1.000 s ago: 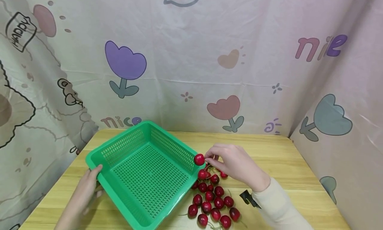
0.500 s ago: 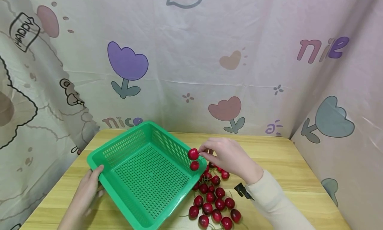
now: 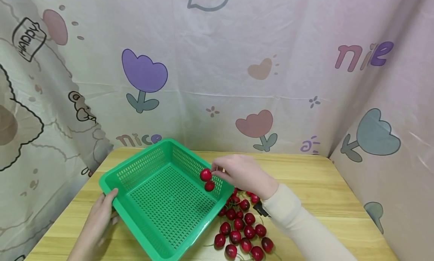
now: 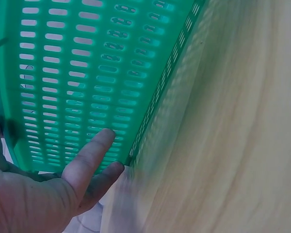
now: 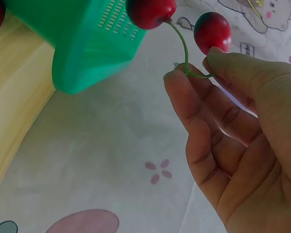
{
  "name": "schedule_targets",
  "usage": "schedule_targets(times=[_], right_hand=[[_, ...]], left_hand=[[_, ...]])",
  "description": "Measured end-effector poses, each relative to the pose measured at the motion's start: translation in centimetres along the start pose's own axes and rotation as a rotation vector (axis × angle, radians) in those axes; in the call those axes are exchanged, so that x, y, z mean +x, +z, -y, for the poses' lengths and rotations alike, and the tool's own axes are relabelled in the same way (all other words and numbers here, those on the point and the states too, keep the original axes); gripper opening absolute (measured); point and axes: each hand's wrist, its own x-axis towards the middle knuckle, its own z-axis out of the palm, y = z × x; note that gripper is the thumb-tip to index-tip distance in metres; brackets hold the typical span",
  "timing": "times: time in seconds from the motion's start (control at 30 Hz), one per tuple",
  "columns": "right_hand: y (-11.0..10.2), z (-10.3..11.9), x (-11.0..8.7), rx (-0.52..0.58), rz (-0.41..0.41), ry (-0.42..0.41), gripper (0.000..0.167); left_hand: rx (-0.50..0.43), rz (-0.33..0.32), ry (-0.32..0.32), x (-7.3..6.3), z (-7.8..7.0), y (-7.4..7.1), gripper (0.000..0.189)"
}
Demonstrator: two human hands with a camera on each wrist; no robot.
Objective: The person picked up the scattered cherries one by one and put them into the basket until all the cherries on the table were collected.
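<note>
My right hand (image 3: 241, 174) pinches the joined green stems (image 5: 186, 63) of a pair of red cherries between thumb and fingertips. One cherry (image 3: 205, 174) hangs just above the other (image 3: 209, 186), both over the right part of the green plastic basket (image 3: 130, 224). My left hand (image 3: 98, 217) grips the basket's left rim, thumb on top. Seen from the left wrist, two fingers (image 4: 89, 158) lie along the slotted outer wall. The basket sits turned at an angle, its perforated floor bare, with its near corner cut off by the frame.
Several loose cherries (image 3: 239, 224) with stems lie heaped on the wooden table (image 3: 325, 200), right beside the basket's right side. A printed cloth (image 3: 203, 65) hangs behind and along both sides of the table. A black strap (image 3: 260, 209) shows at the right sleeve.
My right hand has moved left from above the heap, carrying the cherry pair across the basket's right rim to over its inside. The left hand and basket stay nearly still.
</note>
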Motion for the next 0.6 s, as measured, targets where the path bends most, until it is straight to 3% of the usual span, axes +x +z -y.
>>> schedule_targets(times=[0.6], right_hand=[[2.6, 1.1, 3.6, 0.036, 0.236, -0.056, 0.008]], left_hand=[[-0.025, -0.010, 0.026, 0.1, 0.5, 0.0, 0.089]])
